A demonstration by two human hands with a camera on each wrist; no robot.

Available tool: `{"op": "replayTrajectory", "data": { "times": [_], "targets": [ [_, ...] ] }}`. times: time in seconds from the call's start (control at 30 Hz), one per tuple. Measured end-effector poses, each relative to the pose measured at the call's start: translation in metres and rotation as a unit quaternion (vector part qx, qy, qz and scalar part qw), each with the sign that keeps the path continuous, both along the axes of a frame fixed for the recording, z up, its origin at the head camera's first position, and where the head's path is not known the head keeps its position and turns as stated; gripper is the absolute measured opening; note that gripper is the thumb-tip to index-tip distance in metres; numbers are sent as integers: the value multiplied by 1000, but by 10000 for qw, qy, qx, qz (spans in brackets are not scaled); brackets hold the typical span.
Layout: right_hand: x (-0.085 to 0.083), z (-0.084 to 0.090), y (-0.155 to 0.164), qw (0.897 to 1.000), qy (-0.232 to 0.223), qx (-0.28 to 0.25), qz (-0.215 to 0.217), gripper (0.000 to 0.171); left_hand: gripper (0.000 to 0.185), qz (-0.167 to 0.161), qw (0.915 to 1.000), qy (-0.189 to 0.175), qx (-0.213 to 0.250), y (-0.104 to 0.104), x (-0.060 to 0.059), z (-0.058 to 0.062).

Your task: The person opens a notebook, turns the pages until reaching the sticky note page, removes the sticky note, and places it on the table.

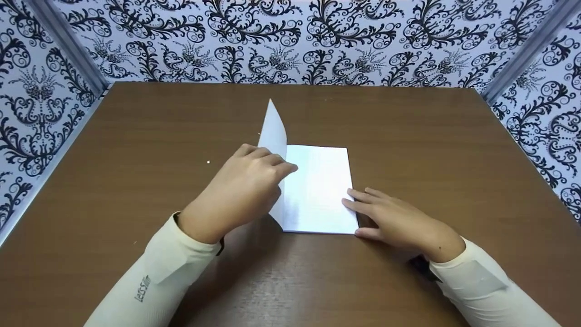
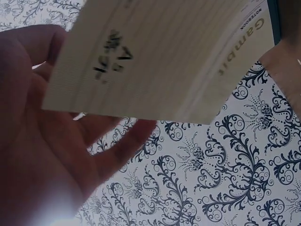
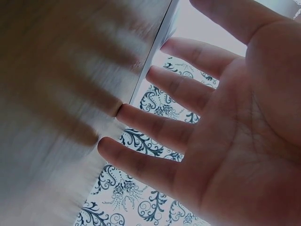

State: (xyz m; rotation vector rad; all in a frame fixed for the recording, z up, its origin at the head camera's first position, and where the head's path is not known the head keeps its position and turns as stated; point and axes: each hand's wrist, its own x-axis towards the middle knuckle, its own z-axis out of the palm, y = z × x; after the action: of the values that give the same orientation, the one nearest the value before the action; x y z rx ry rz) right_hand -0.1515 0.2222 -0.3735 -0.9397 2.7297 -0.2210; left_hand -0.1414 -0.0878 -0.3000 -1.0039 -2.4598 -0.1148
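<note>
A white notebook (image 1: 320, 190) lies open on the brown table, its right-hand page blank in the head view. Its front leaf (image 1: 272, 129) stands raised on the left, bent near the spine. My left hand (image 1: 245, 186) holds this leaf at its outer edge. In the left wrist view, the cover (image 2: 155, 61) shows "Gambit" print, ruled lines and dark handwriting, partly in front of the left fingers. My right hand (image 1: 395, 218) lies at the notebook's lower right edge, fingers spread and extended. The right fingertips (image 3: 127, 110) touch the table and the notebook's edge.
The wooden table (image 1: 408, 122) stretches around the notebook on all sides. White walls (image 1: 299, 41) with black floral scrolls enclose its back and sides. A tiny white scrap (image 1: 208, 162) lies left of the notebook.
</note>
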Motion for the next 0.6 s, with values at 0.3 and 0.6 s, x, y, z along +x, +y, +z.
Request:
{"op": "replayTrajectory", "data": {
  "times": [0.3, 0.6],
  "targets": [
    [1, 0, -1, 10000, 31, -16, 26, 61, 11, 903, 9956, -135, -223, -5, -1, -7],
    [0, 1, -1, 10000, -29, 19, 12, 61, 22, 1459, 9827, -952, -624, -5, -7, -15]
  ]
}}
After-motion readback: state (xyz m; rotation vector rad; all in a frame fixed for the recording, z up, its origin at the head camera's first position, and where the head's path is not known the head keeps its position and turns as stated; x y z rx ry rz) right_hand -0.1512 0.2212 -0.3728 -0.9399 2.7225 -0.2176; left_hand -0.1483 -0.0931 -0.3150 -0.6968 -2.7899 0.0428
